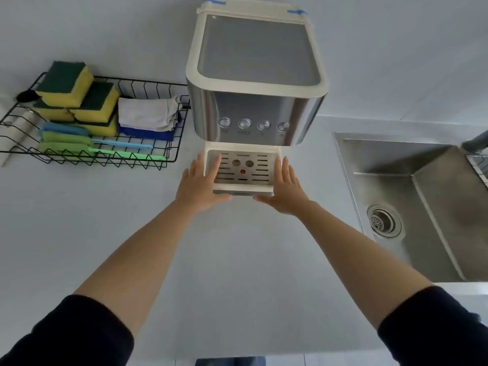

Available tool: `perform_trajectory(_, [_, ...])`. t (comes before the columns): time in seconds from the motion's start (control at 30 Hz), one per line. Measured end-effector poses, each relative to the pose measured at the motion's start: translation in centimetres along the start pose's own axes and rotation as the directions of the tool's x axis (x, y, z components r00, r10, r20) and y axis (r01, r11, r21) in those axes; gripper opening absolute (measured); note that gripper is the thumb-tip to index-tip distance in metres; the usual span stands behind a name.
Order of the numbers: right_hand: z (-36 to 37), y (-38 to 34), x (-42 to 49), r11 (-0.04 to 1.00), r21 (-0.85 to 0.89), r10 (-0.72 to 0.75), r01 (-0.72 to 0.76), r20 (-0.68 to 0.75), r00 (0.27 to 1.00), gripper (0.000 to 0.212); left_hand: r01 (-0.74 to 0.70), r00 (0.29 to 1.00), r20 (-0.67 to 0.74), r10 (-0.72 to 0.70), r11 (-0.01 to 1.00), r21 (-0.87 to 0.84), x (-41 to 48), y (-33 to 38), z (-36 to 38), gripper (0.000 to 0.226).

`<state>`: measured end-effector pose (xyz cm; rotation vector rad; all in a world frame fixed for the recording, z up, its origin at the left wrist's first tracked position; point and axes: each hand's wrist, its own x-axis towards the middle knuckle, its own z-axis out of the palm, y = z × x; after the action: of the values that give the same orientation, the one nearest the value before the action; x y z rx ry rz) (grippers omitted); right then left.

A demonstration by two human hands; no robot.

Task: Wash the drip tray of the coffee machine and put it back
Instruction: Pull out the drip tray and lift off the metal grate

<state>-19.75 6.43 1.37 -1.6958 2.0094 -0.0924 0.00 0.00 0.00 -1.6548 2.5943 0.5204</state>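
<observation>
Lying straight and relaxed, the fingers [217, 165] of the left hand [199, 188] run along the left side of the cream plastic drip tray [239, 178] with its slotted metal grate. The right hand [287, 190] mirrors this on the tray's right side. Neither hand is clenched. Both thumbs point inward at the tray's front lower edge, though I cannot tell whether they press on it. The tray sits in its place at the foot of the cream and brushed-steel coffee machine [254, 109], under a row of four round silver buttons [253, 124].

The machine stands on the pale grey bench [237, 273], against the wall. To its left is a black wire basket [111, 161] holding stacked yellow-and-green sponges [66, 83], a folded white cloth [145, 113] on a blue one, and flat green and blue cleaning tools. Well to the right, a stainless steel sink [396, 165] is set into the bench, with its round drain [384, 221] near the front left corner. Dark sleeves [79, 336] are pushed up both forearms.
</observation>
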Motion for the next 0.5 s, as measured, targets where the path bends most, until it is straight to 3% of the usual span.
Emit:
perform_trajectory(0.2, [0.3,0.5,2.0,0.989,0.150,0.010,-0.010,0.000,1.000,0.123,0.027,0.997,0.068,-0.020,0.995,-0.099,1.6,0.1,0.0,0.111])
perform_trajectory(0.4, [1.1,1.0,3.6,0.945,0.322,0.062,-0.059,0.001,0.998,0.135,0.126,0.991,0.085,-0.103,0.932,-0.339,2.7,-0.1,0.3,0.130])
perform_trajectory(0.5, [1.3,1.2,4.0,0.908,0.415,0.082,-0.059,-0.037,0.996,0.131,0.124,0.992,0.053,-0.112,0.895,-0.429,3.0,-0.3,0.4,0.129])
